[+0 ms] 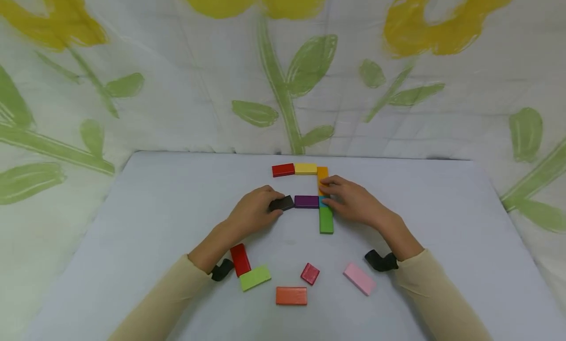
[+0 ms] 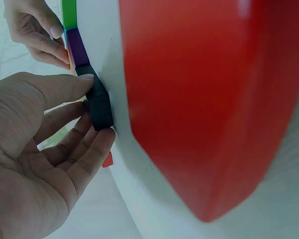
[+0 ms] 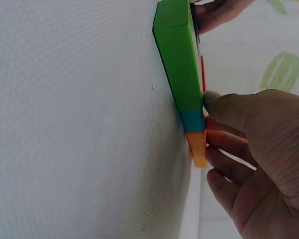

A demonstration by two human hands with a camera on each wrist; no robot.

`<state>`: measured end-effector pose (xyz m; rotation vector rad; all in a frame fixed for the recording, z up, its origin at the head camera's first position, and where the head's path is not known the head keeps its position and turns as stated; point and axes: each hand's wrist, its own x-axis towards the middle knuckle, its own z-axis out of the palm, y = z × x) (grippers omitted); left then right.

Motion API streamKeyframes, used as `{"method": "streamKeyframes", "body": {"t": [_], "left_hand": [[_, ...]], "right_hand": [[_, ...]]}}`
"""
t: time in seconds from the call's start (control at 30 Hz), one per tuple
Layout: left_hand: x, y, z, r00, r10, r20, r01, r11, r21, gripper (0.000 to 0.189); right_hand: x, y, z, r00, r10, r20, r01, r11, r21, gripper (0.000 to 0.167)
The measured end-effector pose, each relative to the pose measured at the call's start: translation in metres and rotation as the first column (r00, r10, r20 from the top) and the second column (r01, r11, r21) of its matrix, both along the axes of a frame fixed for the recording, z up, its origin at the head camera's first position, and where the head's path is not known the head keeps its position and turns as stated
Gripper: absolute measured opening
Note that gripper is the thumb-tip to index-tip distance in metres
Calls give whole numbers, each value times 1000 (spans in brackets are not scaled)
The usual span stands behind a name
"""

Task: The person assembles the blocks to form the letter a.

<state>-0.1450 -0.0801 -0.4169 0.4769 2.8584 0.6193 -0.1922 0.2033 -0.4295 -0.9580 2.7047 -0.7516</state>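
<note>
My left hand (image 1: 275, 206) pinches a black block (image 1: 283, 203) between thumb and fingers, its end against a purple block (image 1: 306, 201). In the left wrist view the left hand (image 2: 95, 106) holds the black block (image 2: 102, 115) on the cloth, with the purple block (image 2: 75, 49) beyond. My right hand (image 1: 328, 192) rests its fingertips on an orange block (image 1: 322, 173) and a teal block (image 1: 322, 202), above a green block (image 1: 326, 220). The right wrist view shows the right hand (image 3: 207, 124) touching the side of the teal block (image 3: 193, 120) and the orange block (image 3: 198, 148).
A red block (image 1: 283, 170) and a yellow block (image 1: 306, 168) lie in a row at the back. Loose near the front edge are a red block (image 1: 240, 259), light green block (image 1: 255, 277), orange block (image 1: 291, 295), small red block (image 1: 310, 273) and pink block (image 1: 359, 278). A flowered cloth (image 1: 177, 85) hangs behind the table.
</note>
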Motion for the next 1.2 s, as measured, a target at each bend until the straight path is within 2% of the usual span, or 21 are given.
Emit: {"method": "streamKeyframes", "body": {"t": [0.1,0.4,0.63,0.8,0.93,1.2], "left_hand": [[-3,6,-1,1000,-22,-4,22,1000,7,42],[-2,4,-2,1000,10,-2,-11,1000,-6,42],[-2,3,-1,1000,10,9,-10,1000,5,44],[0,-1,0,1000,-2,-18,3,1000,5,46],[3,-7,0,999,9,-38,-9,1000,-3,47],[17,-21,6,997,59,-57,-58,998,24,47]], "right_hand": [[1,8,1,1000,-6,-11,6,1000,-1,43],[-1,7,0,1000,10,-16,-11,1000,-16,44],[-3,6,-1,1000,15,-15,-16,1000,-12,44],[-2,7,-1,1000,15,-14,-15,1000,-12,44],[-3,6,-3,1000,18,-11,-18,1000,-13,44],[0,3,-2,1000,-3,0,3,1000,-3,43]]}}
